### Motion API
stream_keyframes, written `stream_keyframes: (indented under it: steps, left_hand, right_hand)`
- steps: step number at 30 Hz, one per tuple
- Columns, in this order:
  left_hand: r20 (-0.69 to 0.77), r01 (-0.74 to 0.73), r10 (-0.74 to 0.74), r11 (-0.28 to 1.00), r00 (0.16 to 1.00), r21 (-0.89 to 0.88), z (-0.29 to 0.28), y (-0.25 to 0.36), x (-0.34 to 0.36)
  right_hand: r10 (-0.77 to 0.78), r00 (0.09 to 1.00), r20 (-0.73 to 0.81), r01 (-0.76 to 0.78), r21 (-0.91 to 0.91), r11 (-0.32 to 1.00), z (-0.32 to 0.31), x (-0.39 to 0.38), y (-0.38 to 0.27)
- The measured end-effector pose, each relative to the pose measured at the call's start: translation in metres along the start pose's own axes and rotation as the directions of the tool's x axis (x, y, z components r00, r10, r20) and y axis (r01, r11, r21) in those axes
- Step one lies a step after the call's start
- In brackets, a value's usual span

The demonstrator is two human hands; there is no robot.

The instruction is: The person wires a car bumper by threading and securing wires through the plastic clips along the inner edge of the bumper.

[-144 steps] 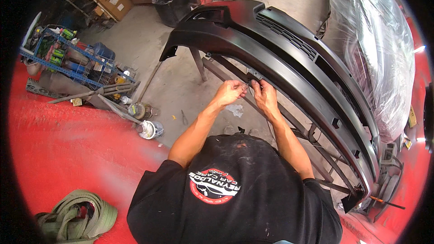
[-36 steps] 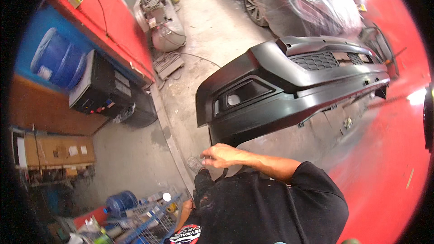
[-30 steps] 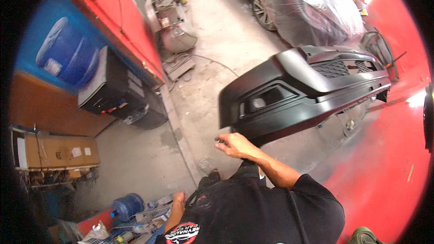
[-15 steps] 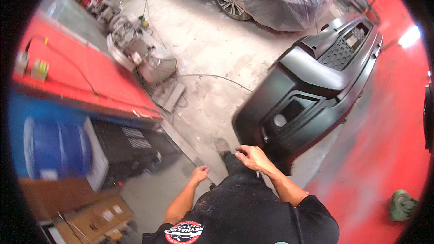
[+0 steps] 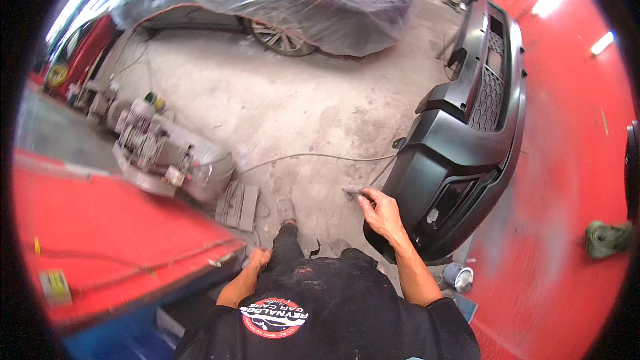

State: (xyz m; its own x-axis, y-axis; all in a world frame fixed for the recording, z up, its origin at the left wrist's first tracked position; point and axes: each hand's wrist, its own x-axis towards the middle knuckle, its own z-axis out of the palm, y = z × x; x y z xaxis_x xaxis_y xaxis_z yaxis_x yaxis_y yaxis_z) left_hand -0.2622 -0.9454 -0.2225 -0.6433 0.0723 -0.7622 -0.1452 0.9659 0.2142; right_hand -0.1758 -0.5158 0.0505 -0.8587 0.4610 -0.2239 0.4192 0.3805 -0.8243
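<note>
My right hand (image 5: 381,215) is raised in front of me, just left of the near end of a large black car bumper (image 5: 460,150). Its thumb and fingers pinch together, and a small grey piece (image 5: 351,191), too blurred to name, shows at their tips. The bumper stands along the red wall, with honeycomb grille mesh at its middle; the hand looks apart from it. My left hand (image 5: 259,257) hangs low by my left leg, near the corner of a red partition. Its fingers are curled, and whatever they may hold is hidden.
An air compressor (image 5: 177,157) stands on the floor at left, its hose (image 5: 313,155) running toward the bumper. A car under plastic sheeting (image 5: 320,0) is at the back. A tin can (image 5: 459,277) sits by the bumper's near end; green cloth (image 5: 608,239) lies far right.
My view has swung, so the bumper stands more upright in it and the compressor sits lower. The tin can has come into view. My right hand reaches further forward; the left has dropped beside my leg.
</note>
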Motion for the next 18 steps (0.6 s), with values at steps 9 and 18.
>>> stream_keyframes:
  steps: [9, 18]
  left_hand:
    - [-0.074, -0.344, 0.370, 0.909, 0.926, 0.237, -0.187, 0.077, 0.160]
    - [0.025, -0.870, 0.872, 0.487, 0.490, 0.072, -0.234, 0.419, 0.172]
  right_hand:
    - [0.106, 0.763, -0.638, -0.146, -0.010, 0.989, 0.022, 0.042, -0.029]
    - [0.154, 0.570, -0.807, -0.209, 0.039, 0.977, -0.015, 0.111, -0.065]
